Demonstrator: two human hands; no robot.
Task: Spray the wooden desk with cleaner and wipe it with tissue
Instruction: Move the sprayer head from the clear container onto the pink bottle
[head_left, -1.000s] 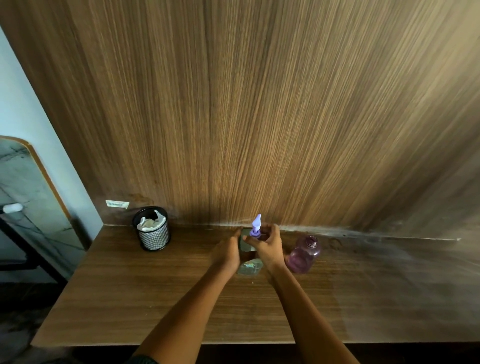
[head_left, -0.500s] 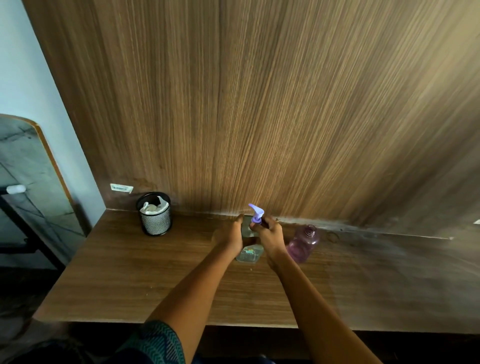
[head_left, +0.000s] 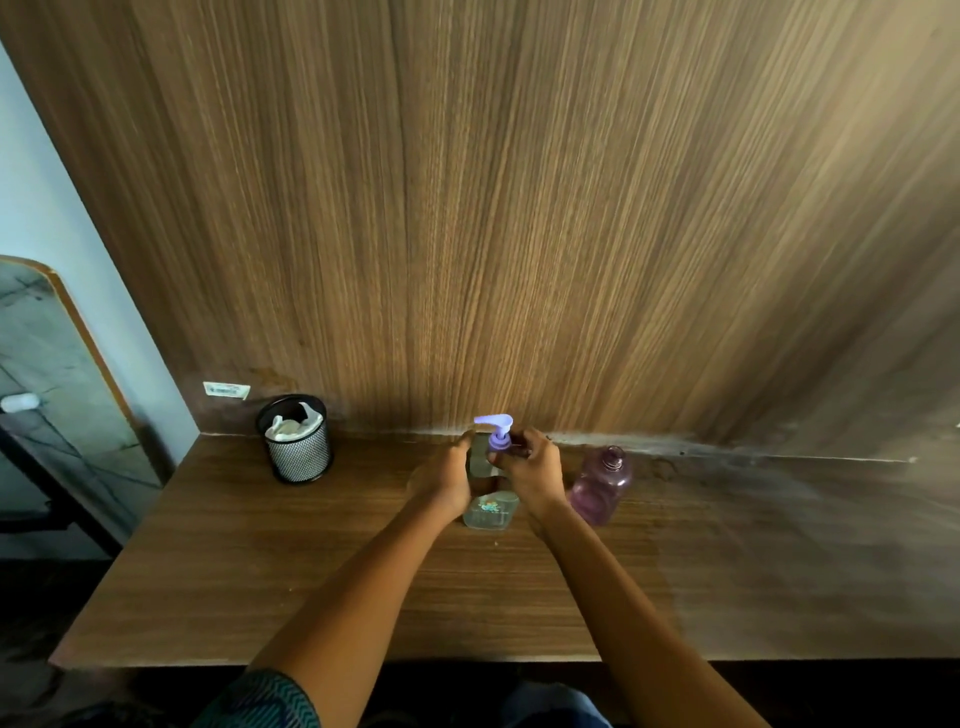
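A clear cleaner bottle (head_left: 490, 512) with a purple pump head (head_left: 496, 428) stands near the back of the wooden desk (head_left: 322, 582). My left hand (head_left: 441, 478) wraps its left side. My right hand (head_left: 535, 475) grips the neck just under the pump, whose nozzle points left. White tissue (head_left: 288, 427) sticks out of a black mesh cup (head_left: 298, 452) at the back left of the desk.
A purple open-necked plastic bottle (head_left: 601, 486) stands just right of my right hand. A wooden wall panel (head_left: 519, 208) rises behind the desk. A framed mirror (head_left: 57, 395) leans to the left, beyond the desk's left edge.
The pump nozzle has turned from pointing up to pointing left. Both hands stay on the bottle, and the view has shifted slightly.
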